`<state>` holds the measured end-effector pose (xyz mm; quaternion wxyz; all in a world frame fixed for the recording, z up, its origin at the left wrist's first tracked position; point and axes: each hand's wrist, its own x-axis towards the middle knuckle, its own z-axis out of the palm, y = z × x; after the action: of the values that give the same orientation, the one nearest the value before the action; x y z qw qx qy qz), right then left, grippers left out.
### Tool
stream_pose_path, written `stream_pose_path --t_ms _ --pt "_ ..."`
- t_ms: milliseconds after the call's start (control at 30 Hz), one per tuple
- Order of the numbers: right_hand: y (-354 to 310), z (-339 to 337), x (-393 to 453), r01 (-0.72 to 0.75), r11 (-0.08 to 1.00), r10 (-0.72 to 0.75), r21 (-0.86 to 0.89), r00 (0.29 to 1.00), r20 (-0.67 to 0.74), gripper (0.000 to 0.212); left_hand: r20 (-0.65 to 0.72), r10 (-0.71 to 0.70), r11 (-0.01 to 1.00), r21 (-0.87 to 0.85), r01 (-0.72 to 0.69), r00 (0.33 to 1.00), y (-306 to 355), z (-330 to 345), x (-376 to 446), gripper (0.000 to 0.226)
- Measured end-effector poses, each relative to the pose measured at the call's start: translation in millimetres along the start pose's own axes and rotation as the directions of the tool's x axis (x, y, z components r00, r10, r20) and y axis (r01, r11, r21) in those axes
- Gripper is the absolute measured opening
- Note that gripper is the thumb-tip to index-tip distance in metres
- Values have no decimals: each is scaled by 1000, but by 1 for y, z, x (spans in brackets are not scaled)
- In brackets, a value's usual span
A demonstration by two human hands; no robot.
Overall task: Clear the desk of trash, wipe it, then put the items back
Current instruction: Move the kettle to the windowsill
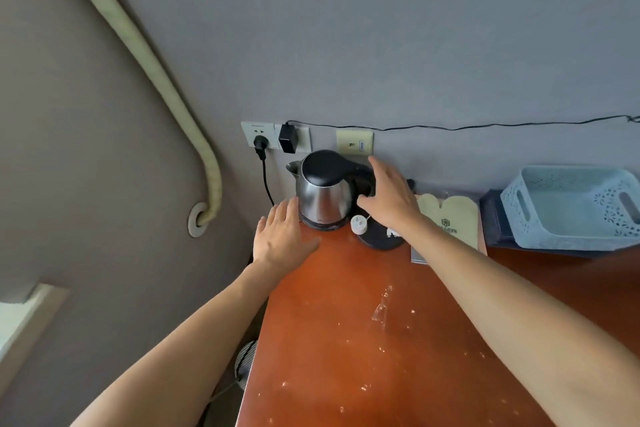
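Both hands flank the electric kettle (pixel 325 189) at the desk's (pixel 346 340) far left corner: left hand (pixel 282 236) flat and spread beside its base, right hand (pixel 389 199) open at the black handle, grip not yet closed. White crumbs (pixel 362 386) and a clear wrapper scrap (pixel 381 310) litter the desk.

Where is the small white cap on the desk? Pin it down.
In the head view, the small white cap sits at the desk's far end, just right of the kettle's base, beside the black round pad.
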<state>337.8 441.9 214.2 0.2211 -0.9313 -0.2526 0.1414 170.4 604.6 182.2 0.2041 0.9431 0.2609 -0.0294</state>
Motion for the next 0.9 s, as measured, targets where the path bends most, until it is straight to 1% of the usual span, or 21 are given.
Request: stream_pose_path --t_ms 67,100,200,233,300,367,433,533,667,767,833,900 --pt "2 5 22 -40 998 38 42 998 43 85 1 -27 999 -38 27 1000 -8 7 12 84" --pt "4 8 30 -72 994 67 84 996 62 79 4 -42 997 -59 42 999 -10 9 15 81" --pt "12 20 55 -148 968 130 201 986 100 41 34 -80 989 -119 84 996 -16 15 31 67" --pt "13 22 61 -172 955 151 243 983 105 32 50 -83 987 -131 89 995 -18 16 36 66" --pt "13 25 71 -219 907 186 359 975 124 22 90 -95 976 -186 111 991 -20 20 46 69" --pt "13 26 74 -246 864 198 440 968 154 20 122 -110 948 -285 141 986 -20 25 53 74" --pt "14 27 76 -269 835 215 480 962 165 19 136 -112 915 -373 156 984 -19 29 57 80" --pt "11 27 73 -290 787 245 545 957 156 22 128 -112 880 -448 158 985 -19 32 59 92" --pt "2 30 58 -300 718 281 628 950 133 20 90 -76 891 -441 108 993 -29 33 52 98" --pt "-5 25 48 -274 708 281 651 955 96 18 66 -28 906 -420 54 997 -36 32 44 107" --pt "-9 19 41 -249 692 269 677 960 77 18 46 2 907 -420 18 999 -39 31 38 107" --pt "-11 14 33 -227 689 249 688 966 70 21 27 4 891 -455 9 1000 -36 23 29 102"
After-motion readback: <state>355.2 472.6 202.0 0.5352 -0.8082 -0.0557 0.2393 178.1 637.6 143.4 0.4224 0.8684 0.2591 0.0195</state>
